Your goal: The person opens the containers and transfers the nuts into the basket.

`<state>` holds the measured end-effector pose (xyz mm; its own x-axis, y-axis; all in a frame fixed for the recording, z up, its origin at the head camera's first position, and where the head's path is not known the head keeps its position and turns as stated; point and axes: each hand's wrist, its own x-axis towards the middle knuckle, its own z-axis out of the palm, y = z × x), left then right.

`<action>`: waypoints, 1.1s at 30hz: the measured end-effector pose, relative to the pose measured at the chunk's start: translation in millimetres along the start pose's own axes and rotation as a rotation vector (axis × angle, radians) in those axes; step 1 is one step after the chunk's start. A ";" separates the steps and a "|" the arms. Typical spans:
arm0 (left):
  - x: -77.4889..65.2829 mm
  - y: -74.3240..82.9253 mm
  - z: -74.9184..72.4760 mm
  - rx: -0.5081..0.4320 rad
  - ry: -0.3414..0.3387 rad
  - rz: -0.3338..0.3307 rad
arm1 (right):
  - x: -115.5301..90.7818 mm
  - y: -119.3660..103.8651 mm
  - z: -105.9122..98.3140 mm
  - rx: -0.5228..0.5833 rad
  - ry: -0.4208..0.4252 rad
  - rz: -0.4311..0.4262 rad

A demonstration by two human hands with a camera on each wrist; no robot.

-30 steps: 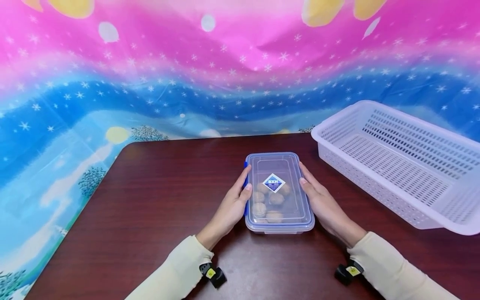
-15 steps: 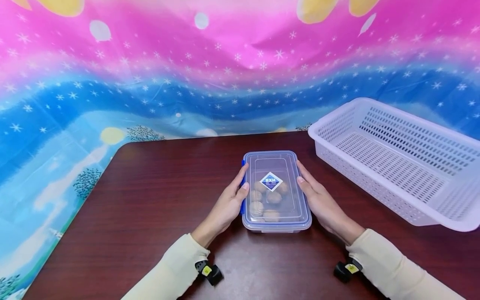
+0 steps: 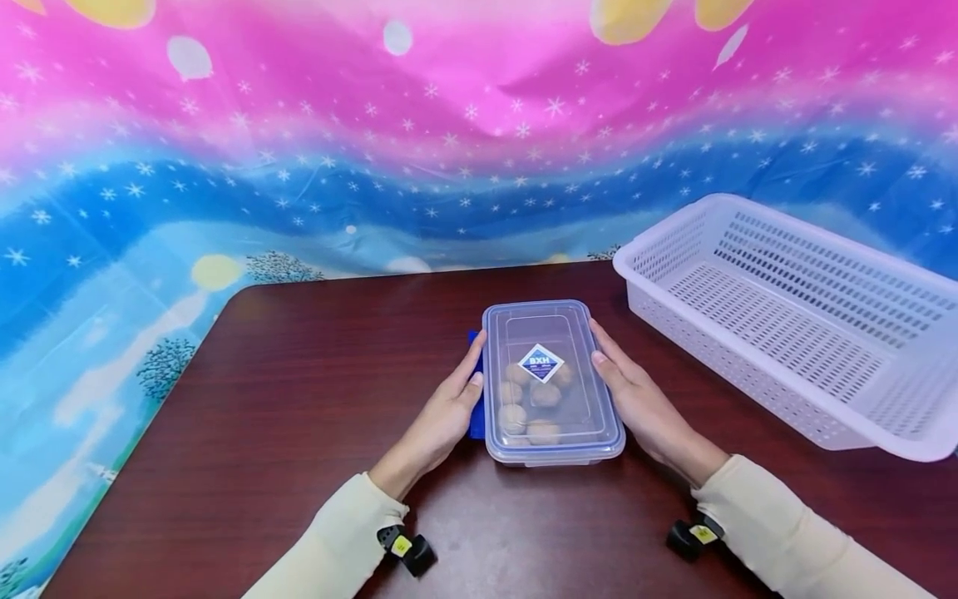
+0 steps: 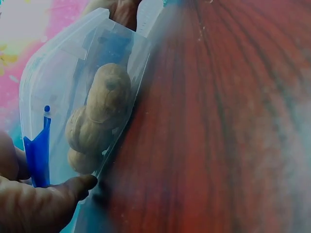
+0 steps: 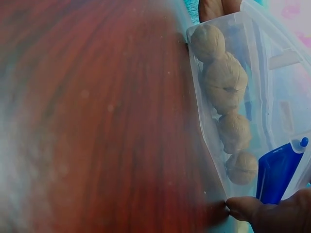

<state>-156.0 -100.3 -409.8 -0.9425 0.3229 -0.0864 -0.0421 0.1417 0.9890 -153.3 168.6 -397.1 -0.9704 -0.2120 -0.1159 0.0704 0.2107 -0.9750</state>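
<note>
A clear plastic food container [image 3: 569, 333] with a blue-edged lid and a blue-and-white diamond label stands on the table. Inside lie several walnuts [image 3: 513, 418], mostly toward the near end. On the container's left side, the blue clip [image 3: 476, 426] sticks outward from the lid. My left hand [image 3: 437, 420] holds that side at the clip, thumb above and fingers partly hidden. My right hand [image 3: 647, 408] grips the opposite side, its thumb near the lid's edge. Another blue clip [image 5: 279, 172] angles away from the wall in the right wrist view.
A white slotted plastic basket [image 3: 748, 374] stands at the right, behind my right hand. The dark red-brown wooden table [image 3: 337, 358] ends at a colourful printed backdrop [image 3: 449, 125]. Black cameras are strapped on both sleeves.
The left blue clip has swung outward from the container's side. My left hand has shifted slightly left with it. My right hand keeps its place, and the view has drifted a little.
</note>
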 end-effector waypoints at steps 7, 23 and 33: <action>2.9 1.8 -1.5 -0.016 0.014 -0.012 | 0.1 0.3 -0.1 0.012 -0.001 -0.003; 1.0 6.0 -6.6 0.112 0.049 0.047 | -0.6 0.2 -2.2 0.007 0.000 0.008; 0.7 8.4 -7.4 0.110 0.079 0.085 | -0.6 -6.6 -5.4 -0.117 0.052 0.013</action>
<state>-159.5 -105.8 -400.6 -0.9646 0.2636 0.0108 0.0710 0.2198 0.9730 -154.4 172.5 -389.5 -0.9805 -0.1592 -0.1154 0.0585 0.3239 -0.9443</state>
